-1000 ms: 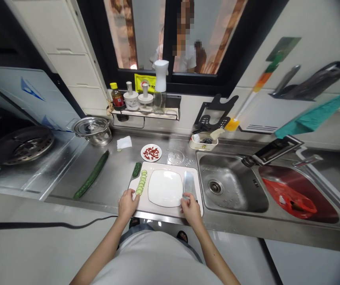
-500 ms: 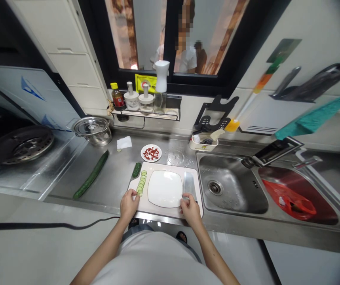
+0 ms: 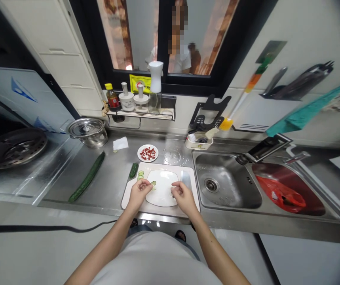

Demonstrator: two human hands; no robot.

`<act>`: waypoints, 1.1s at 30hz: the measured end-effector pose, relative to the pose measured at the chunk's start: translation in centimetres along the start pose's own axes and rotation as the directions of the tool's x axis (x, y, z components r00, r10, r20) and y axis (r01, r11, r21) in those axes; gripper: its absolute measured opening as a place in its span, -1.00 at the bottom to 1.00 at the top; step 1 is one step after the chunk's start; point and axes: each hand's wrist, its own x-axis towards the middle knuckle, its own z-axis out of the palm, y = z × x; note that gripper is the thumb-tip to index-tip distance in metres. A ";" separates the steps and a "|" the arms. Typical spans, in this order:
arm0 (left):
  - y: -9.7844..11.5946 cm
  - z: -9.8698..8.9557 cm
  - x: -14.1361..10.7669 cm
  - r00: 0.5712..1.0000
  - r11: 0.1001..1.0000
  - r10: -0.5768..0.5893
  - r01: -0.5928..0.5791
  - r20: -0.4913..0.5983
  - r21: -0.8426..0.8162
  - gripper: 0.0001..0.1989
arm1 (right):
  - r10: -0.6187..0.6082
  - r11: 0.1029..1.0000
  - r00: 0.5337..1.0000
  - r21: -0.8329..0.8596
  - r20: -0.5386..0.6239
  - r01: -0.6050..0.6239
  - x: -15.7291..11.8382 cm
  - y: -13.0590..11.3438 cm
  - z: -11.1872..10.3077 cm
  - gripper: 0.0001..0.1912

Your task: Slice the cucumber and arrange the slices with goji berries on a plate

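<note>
My left hand (image 3: 139, 194) pinches a cucumber slice (image 3: 153, 183) over the left part of the square white plate (image 3: 162, 198). The plate lies on a pale cutting board (image 3: 128, 194). More cucumber slices (image 3: 140, 174) lie on the board just beyond my left hand, which hides part of the row. My right hand (image 3: 184, 198) is over the plate's right side, its fingers curled in; what they hold, if anything, I cannot make out. Behind it lies a knife (image 3: 185, 178), its blade partly covered. A short cucumber piece (image 3: 133, 170) rests at the board's upper left.
A whole cucumber (image 3: 87, 177) lies to the left on the steel counter. Beyond the board stands a small plate of red bits (image 3: 147, 153). A lidded pot (image 3: 88, 132) is at the back left. The sink (image 3: 227, 180) adjoins the board on the right.
My left hand has moved from the row of slices to over the plate, now with a slice in its fingertips. My right hand has shifted slightly inward over the plate.
</note>
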 end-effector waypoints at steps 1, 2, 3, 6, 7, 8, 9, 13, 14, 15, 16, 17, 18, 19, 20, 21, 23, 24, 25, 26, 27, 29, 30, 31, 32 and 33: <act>0.8 0.4 0.0 1.000 1.000 0.011 -0.010 0.028 -0.023 -0.71 | -0.062 0.998 0.998 -0.001 0.010 0.062 0.3 -1.1 0.0 -0.74; 1.4 0.7 0.0 0.998 0.999 0.016 -0.013 0.057 -0.044 -0.71 | -0.119 0.993 0.993 -0.012 0.011 0.119 0.7 -2.1 -0.1 -0.75; 2.0 1.0 0.0 0.996 0.998 0.017 -0.012 0.083 -0.057 -0.72 | -0.170 0.985 0.985 -0.023 0.018 0.170 1.0 -2.9 -0.1 -0.75; 2.8 1.5 -0.1 0.991 0.999 0.024 -0.019 0.132 -0.044 -0.71 | -0.295 0.951 0.952 -0.067 0.079 0.301 1.6 -4.4 -0.3 -0.75; 3.0 1.5 -0.1 0.990 0.999 0.031 -0.027 0.141 -0.032 -0.70 | -0.322 0.941 0.942 -0.077 0.098 0.330 1.7 -4.6 -0.3 -0.75; 3.1 1.6 -0.1 0.988 0.999 0.038 -0.035 0.147 -0.021 -0.70 | -0.342 0.933 0.933 -0.083 0.112 0.351 1.9 -4.6 -0.2 -0.75; 3.1 1.6 -0.1 0.987 0.999 0.043 -0.041 0.153 -0.014 -0.70 | -0.355 0.927 0.927 -0.084 0.120 0.366 1.9 -4.6 -0.2 -0.77; 3.2 1.6 -0.1 0.984 0.999 0.043 -0.044 0.175 0.000 -0.70 | -0.360 0.924 0.922 -0.082 0.141 0.373 2.1 -4.0 0.3 -0.86; 3.1 1.6 -0.1 0.984 0.999 0.046 -0.048 0.171 0.008 -0.70 | -0.352 0.927 0.925 -0.082 0.141 0.365 2.1 -3.9 0.4 -0.87; 3.1 1.7 -0.1 0.986 0.998 0.050 -0.054 0.159 0.019 -0.71 | -0.342 0.932 0.929 -0.080 0.139 0.354 2.1 -3.9 0.5 -0.88; 3.0 1.7 -0.1 0.989 0.998 0.056 -0.061 0.135 0.028 -0.71 | -0.331 0.937 0.935 -0.076 0.132 0.342 2.1 -3.8 0.6 -0.89; 2.9 1.7 -0.2 0.993 0.997 0.061 -0.065 0.101 0.032 -0.71 | -0.319 0.942 0.940 -0.072 0.120 0.329 2.1 -3.8 0.6 -0.89; 2.8 1.7 -0.2 0.996 0.998 0.058 -0.059 0.066 0.024 -0.71 | -0.309 0.946 0.945 -0.069 0.107 0.317 2.1 -3.9 0.6 -0.89; 2.7 1.8 -0.2 0.998 0.999 0.040 -0.040 0.039 0.005 -0.71 | -0.300 0.949 0.949 -0.066 0.096 0.307 2.1 -3.9 0.5 -0.88; 2.5 1.9 -0.2 0.999 1.000 0.006 -0.006 0.031 -0.022 -0.71 | -0.294 0.952 0.952 -0.065 0.086 0.300 2.1 -4.0 0.4 -0.87; 2.4 2.0 -0.2 0.998 0.997 -0.047 0.049 0.048 -0.053 -0.69 | -0.291 0.953 0.953 -0.065 0.080 0.296 2.1 -4.0 0.4 -0.86; 2.0 2.3 -0.1 0.970 0.970 -0.197 0.214 0.145 -0.111 -0.62 | -0.295 0.952 0.953 -0.068 0.074 0.299 2.2 -4.1 0.2 -0.86; 1.8 2.4 0.1 0.938 0.942 -0.276 0.307 0.209 -0.138 -0.58 | -0.303 0.949 0.950 -0.071 0.072 0.308 2.3 -4.1 0.1 -0.86; 1.6 2.6 0.2 0.899 0.904 -0.343 0.395 0.271 -0.167 -0.54 | -0.315 0.944 0.946 -0.076 0.069 0.320 2.4 -4.1 0.1 -0.86; 1.4 2.9 0.4 0.859 0.860 -0.394 0.471 0.328 -0.199 -0.52 | -0.331 0.938 0.941 -0.084 0.066 0.336 2.5 -4.0 0.0 -0.86; 1.1 3.1 0.7 0.822 0.815 -0.428 0.531 0.376 -0.232 -0.51 | -0.348 0.931 0.935 -0.094 0.065 0.353 2.6 -3.9 0.0 -0.86; 0.6 3.5 1.2 0.778 0.743 -0.455 0.600 0.434 -0.297 -0.54 | -0.376 0.917 0.924 -0.116 0.072 0.382 2.8 -3.6 0.0 -0.86; 0.4 3.7 1.5 0.768 0.718 -0.459 0.617 0.446 -0.323 -0.57 | -0.385 0.911 0.920 -0.127 0.078 0.392 2.9 -3.4 0.0 -0.86; 0.2 3.8 1.8 0.764 0.701 -0.462 0.625 0.450 -0.342 -0.61 | -0.391 0.906 0.916 -0.138 0.085 0.400 3.1 -3.2 0.0 -0.86; -0.1 4.0 2.1 0.765 0.694 -0.464 0.627 0.446 -0.354 -0.64 | -0.397 0.902 0.913 -0.147 0.092 0.406 3.2 -3.0 -0.1 -0.85; -0.2 4.1 2.4 0.769 0.694 -0.466 0.624 0.438 -0.359 -0.67 | -0.401 0.897 0.911 -0.156 0.099 0.412 3.3 -2.7 -0.1 -0.86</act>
